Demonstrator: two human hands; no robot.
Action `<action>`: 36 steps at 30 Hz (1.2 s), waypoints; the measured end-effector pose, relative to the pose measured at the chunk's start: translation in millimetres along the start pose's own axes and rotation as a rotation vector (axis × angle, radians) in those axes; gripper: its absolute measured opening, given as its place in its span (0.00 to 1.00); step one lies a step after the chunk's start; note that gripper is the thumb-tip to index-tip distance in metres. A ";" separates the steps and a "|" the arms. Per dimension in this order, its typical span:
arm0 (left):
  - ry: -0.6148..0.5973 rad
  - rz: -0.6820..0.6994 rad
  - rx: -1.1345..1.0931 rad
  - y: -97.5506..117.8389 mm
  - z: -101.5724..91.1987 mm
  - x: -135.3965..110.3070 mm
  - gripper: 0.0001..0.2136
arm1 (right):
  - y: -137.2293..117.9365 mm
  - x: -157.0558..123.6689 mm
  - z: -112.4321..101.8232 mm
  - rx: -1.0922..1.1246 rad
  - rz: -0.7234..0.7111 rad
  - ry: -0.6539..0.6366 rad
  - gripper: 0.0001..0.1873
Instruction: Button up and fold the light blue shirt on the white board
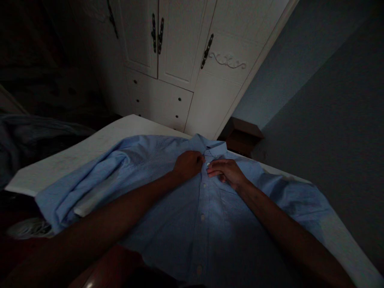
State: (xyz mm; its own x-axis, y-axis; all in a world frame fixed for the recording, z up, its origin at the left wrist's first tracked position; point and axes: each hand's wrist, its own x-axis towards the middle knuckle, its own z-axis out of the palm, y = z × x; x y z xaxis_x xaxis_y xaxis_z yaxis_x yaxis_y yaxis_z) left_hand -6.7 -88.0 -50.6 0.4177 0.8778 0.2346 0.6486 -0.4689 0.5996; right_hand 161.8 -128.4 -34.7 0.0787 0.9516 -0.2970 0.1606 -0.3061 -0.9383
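A light blue button-up shirt (177, 216) lies front side up, its collar (218, 149) at the far end and its sleeves spread to both sides. Just below the collar, my left hand (189, 165) is closed on the edge of the button placket (203, 232). My right hand (226, 172) pinches the placket from the other side, fingertips beside a small white button (208, 164). Whether the button sits in its hole is too small to tell. More buttons run down the placket toward me.
Under the shirt is a white table (132, 126). Beyond it stands a white wardrobe (186, 48) with dark handles. A brown wooden box-like piece (244, 134) is by the wall at right. Dark cloth (36, 136) lies at far left, and a pale coiled bundle (28, 229) is lower left.
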 end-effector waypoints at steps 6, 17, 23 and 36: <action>-0.021 0.015 0.018 0.8 -4.7 -0.5 0.10 | 3.0 2.6 -3.6 0.007 0.000 -0.033 0.09; -0.038 0.281 0.063 -5.9 -0.4 0.8 0.10 | 14.5 10.9 -12.8 -0.605 -0.784 0.178 0.13; -0.067 0.338 0.291 -7.0 1.1 0.8 0.15 | 28.5 26.2 -16.2 -0.967 -0.997 0.103 0.21; -0.006 0.220 0.427 -5.4 0.9 -0.2 0.13 | 42.1 30.9 -20.7 -1.197 -0.715 0.216 0.35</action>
State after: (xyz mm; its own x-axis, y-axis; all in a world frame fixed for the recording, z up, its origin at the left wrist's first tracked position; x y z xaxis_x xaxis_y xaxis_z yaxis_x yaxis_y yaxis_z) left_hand -9.7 -85.7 -54.6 0.5772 0.7530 0.3159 0.7472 -0.6431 0.1677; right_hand 191.4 -112.5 -79.7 -0.2447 0.9195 0.3077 0.9477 0.2940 -0.1247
